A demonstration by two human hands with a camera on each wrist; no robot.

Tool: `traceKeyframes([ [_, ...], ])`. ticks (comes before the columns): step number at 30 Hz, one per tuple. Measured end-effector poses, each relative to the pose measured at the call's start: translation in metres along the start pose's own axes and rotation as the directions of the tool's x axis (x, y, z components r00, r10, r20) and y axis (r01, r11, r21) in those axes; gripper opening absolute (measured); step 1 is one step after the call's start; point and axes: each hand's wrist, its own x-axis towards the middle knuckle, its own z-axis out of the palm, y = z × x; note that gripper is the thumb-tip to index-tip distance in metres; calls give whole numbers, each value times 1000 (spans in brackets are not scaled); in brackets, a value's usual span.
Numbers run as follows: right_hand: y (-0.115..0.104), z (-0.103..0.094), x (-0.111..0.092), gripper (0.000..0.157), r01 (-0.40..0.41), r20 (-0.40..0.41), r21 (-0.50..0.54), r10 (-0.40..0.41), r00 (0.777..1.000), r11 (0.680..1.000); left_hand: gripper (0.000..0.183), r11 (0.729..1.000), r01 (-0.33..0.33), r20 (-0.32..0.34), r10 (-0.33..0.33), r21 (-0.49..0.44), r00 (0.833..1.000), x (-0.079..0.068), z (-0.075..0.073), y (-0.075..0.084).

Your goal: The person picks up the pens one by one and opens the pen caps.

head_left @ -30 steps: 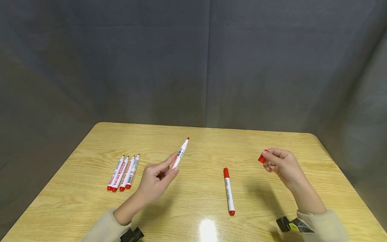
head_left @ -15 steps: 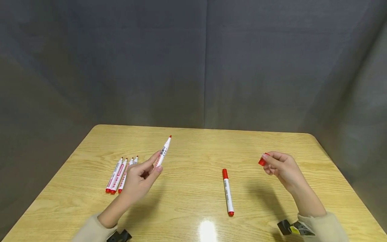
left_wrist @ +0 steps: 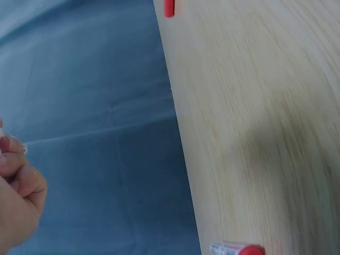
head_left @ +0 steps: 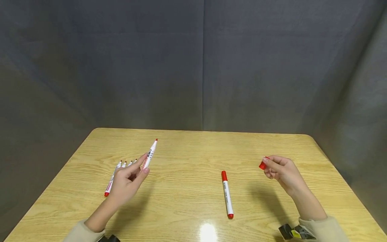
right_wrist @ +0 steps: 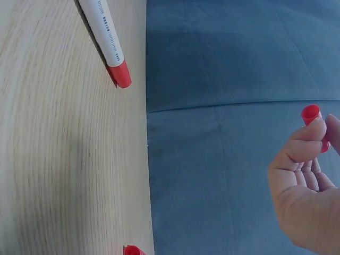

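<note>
My left hand pinches an uncapped red-tipped marker between thumb and fingers, its tip slanting up and away, above the table. Behind that hand, several more uncapped markers lie side by side on the left, partly hidden. On the right, a red marker cap is pinched by my right hand over the table. In the right wrist view, the cap shows its hollow end. A capped red marker lies between the two hands.
The wooden table ends at a dark curtain behind it. At the bottom of the right wrist view, the edge frame cuts off a red piece that looks like a cap on the table.
My left hand has moved left with the uncapped marker and now covers part of the row of markers. The right hand still holds the cap and has barely moved.
</note>
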Motion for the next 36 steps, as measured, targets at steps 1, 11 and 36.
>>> traceKeyframes([
  [1, 1, 0, 0, 21, -1, -2, -5, 1, 1000, 1000, 41, 1000, 5, -2, -5, 1, 1000, 1, -2, 3],
  [11, 4, -2, -3, 21, -12, -7, -13, 12, 1000, 1000, 41, 999, 33, 2, -33, 27, 999, 2, -16, 3],
  [36, 8, -8, -4, 21, -14, 0, 18, 14, 1000, 1000, 40, 982, 128, -69, -119, 141, 990, -5, -45, -25],
])
